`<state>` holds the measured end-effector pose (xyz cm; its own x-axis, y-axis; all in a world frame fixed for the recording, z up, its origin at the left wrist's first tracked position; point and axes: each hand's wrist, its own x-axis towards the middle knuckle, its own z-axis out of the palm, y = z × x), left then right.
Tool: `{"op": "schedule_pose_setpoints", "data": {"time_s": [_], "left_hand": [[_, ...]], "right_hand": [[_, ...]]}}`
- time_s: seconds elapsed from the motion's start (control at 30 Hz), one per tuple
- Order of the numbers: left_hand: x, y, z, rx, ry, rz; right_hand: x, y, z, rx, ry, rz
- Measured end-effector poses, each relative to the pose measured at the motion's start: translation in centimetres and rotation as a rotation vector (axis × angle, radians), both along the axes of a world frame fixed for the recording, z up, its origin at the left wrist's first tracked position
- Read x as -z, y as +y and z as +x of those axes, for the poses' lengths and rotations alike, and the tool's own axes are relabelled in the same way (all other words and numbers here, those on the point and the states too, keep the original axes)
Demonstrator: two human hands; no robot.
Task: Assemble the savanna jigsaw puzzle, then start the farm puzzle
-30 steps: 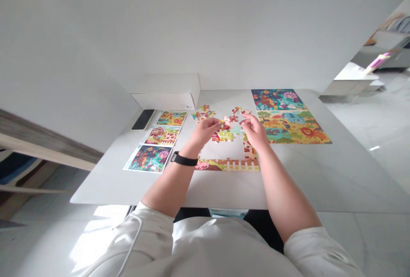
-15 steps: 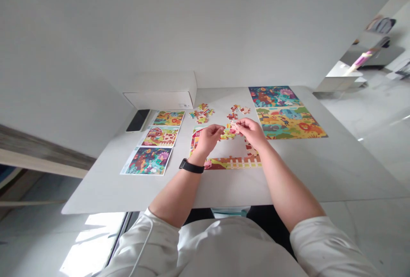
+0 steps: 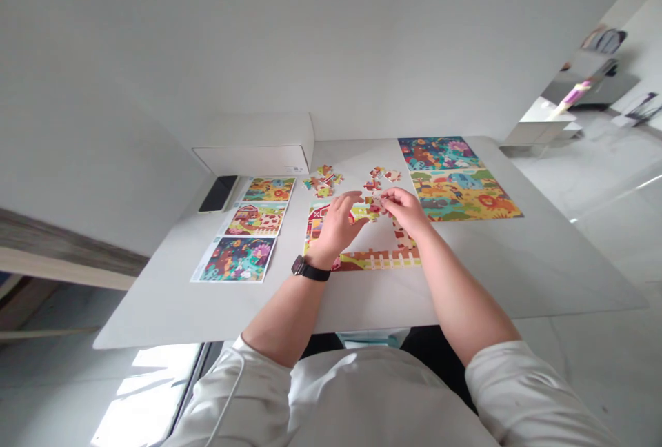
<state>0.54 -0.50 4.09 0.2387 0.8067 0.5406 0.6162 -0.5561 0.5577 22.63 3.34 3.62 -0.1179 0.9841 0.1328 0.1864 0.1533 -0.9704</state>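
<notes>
Between the fingers of my right hand (image 3: 405, 209) is a pale pinkish jigsaw puzzle piece (image 3: 378, 203), held over the upper edge of a partly joined farm puzzle (image 3: 396, 261). My left hand (image 3: 338, 223) hovers over the left part of that puzzle, fingers spread and holding nothing. The farm puzzle shows a red barn, a white fence and a bare middle. Loose puzzle pieces (image 3: 324, 182) lie in a cluster beyond my left hand. Several more pieces (image 3: 373, 185) lie just past my right hand. My left hand hides part of the barn side.
At the left, a sheet with three small pictures (image 3: 256, 219) lies beside a phone (image 3: 218, 193). A white box (image 3: 253, 159) stands against the wall. Two finished puzzles, a dark one (image 3: 439, 154) and a yellow animal one (image 3: 465, 195), lie at the right of the white table (image 3: 496, 261).
My left hand has gone from pinched fingers to spread ones. My right hand keeps the piece and is slightly lower against the puzzle's upper edge. The view has shifted a little.
</notes>
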Motion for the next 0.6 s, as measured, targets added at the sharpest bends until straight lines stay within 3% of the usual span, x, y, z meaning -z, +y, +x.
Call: {"op": "schedule_pose_setpoints", "data": {"time_s": [0.13, 0.37, 0.6], "left_hand": [[-0.1, -0.1, 0.1, 0.014, 0.150, 0.008], [-0.3, -0.2, -0.2, 0.011, 0.220, -0.025], [0.0, -0.3, -0.5, 0.092, 0.364, -0.129]], "right_hand": [[0.0, 0.0, -0.2, -0.002, -0.028, -0.015], [-0.4, -0.4, -0.2, -0.055, -0.098, -0.043], [0.7, -0.2, 0.2, -0.060, -0.416, 0.000]]}}
